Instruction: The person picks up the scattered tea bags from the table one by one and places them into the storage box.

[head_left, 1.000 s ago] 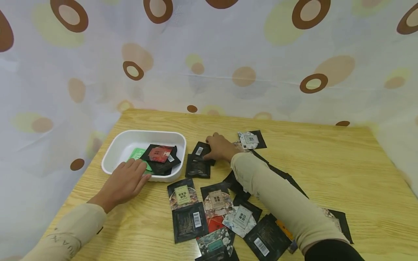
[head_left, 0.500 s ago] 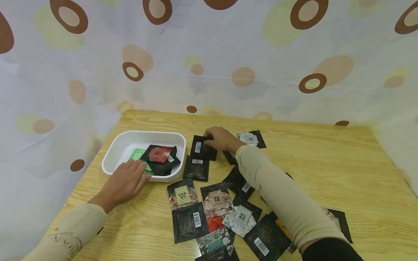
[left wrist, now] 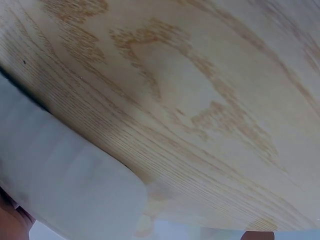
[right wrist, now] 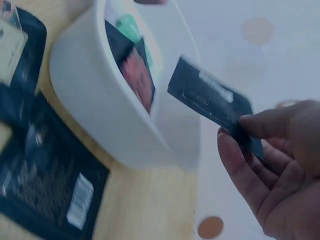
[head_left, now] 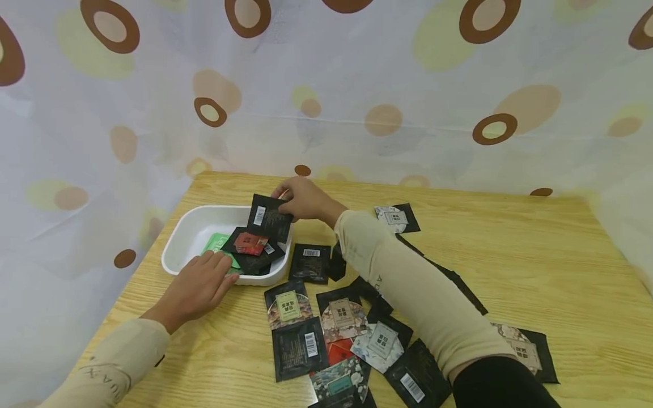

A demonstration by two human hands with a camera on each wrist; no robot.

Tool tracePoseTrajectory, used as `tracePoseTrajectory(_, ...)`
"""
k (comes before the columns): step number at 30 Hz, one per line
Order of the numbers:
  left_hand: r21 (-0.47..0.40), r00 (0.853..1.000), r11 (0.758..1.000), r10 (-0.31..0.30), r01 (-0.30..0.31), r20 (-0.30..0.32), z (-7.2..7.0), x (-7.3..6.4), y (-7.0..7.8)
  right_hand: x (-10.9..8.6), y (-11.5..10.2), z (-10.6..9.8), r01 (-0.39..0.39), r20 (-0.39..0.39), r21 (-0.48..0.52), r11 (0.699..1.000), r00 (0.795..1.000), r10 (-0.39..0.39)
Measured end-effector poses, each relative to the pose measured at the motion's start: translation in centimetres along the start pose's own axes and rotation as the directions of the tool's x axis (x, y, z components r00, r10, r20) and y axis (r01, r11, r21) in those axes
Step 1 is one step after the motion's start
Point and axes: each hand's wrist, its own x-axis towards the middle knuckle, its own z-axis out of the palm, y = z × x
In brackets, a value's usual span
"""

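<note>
My right hand (head_left: 306, 198) pinches a black sachet (head_left: 269, 220) between thumb and fingers, holding it tilted above the right side of a white plastic tub (head_left: 178, 226). In the right wrist view the same sachet (right wrist: 205, 95) stands clear of the tub wall (right wrist: 95, 95). Inside the tub lie a green packet (head_left: 216, 242) and several black sachets, one with a red label (head_left: 250, 243). At the tub's near rim, my left hand (head_left: 199, 286) grips the edge, fingers over the top and thumb along the outside.
Right of the tub lies a black sachet (head_left: 310, 262) with a barcode. Several more are spread nearer me, including a green-labelled one (head_left: 288, 306) and a white-patterned one (head_left: 380, 343). Another white-patterned sachet (head_left: 395, 218) lies farther back. A spotted cloth (head_left: 336, 90) hangs behind the wooden table (head_left: 535, 255).
My right hand has picked up the black sachet from beside the tub and carried it left, over the tub. The sachet beneath shifted slightly. My left hand has stayed at the rim.
</note>
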Motion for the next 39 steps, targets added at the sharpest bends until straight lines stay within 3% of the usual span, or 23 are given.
tracePoseTrajectory(6, 0.008, 1.000, 1.000, 0.014, -0.014, 0.009, 0.3, 0.3, 0.1, 1.3, -1.2, 3.8, -0.099, -0.003, 0.015, 0.995, 0.995, 0.099)
tracePoseTrajectory(9, 0.007, 1.000, 1.000, 0.029, -0.029, -0.001, 0.4, 0.5, 0.2, 1.7, -1.3, 5.3, -0.121, 0.006, 0.097, 0.988, 0.993, 0.121)
tracePoseTrajectory(12, 0.002, 0.999, 0.999, 0.043, -0.043, -0.008, 0.5, 0.6, 0.3, 1.9, -1.0, 6.3, -0.118, 0.048, 0.224, 0.967, 0.993, 0.110)
tracePoseTrajectory(15, 0.007, 0.999, 0.999, 0.053, -0.053, -0.012, 0.6, 0.7, 0.4, 1.6, -0.6, 6.5, -0.086, 0.096, 0.256, 0.963, 0.993, 0.063)
tracePoseTrajectory(19, 0.012, 0.998, 0.998, 0.058, -0.058, -0.021, 0.8, 0.8, 0.6, 0.0, 0.1, 4.8, 0.028, 0.123, 0.131, 0.991, 0.991, -0.044)
tracePoseTrajectory(22, 0.002, 0.998, 0.998, 0.056, -0.056, -0.018, 0.7, 0.8, 0.6, -1.8, 0.8, 2.6, 0.113, 0.118, 0.028, 0.993, 0.986, -0.115)
tracePoseTrajectory(25, -0.001, 0.998, 0.998, 0.058, -0.058, -0.019, 0.6, 0.7, 0.4, -3.4, 2.0, 0.5, 0.134, 0.090, -0.060, 0.989, 0.988, -0.128)
tracePoseTrajectory(28, 0.012, 0.997, 0.997, 0.072, -0.072, -0.035, 0.3, 0.5, -0.1, -4.4, 3.5, -0.4, 0.086, 0.047, -0.137, 0.987, 0.996, -0.080)
tracePoseTrajectory(32, 0.014, 0.995, 0.996, 0.083, -0.083, -0.056, 0.4, 0.3, -0.8, -4.6, 5.4, 0.4, -0.008, 0.033, -0.236, 0.972, 0.999, 0.017)
tracePoseTrajectory(39, -0.068, 0.995, 0.994, 0.085, -0.088, -0.054, 1.6, 0.4, -1.4, -4.4, 6.4, 2.7, -0.048, 0.175, -0.414, 0.909, 0.976, 0.131)
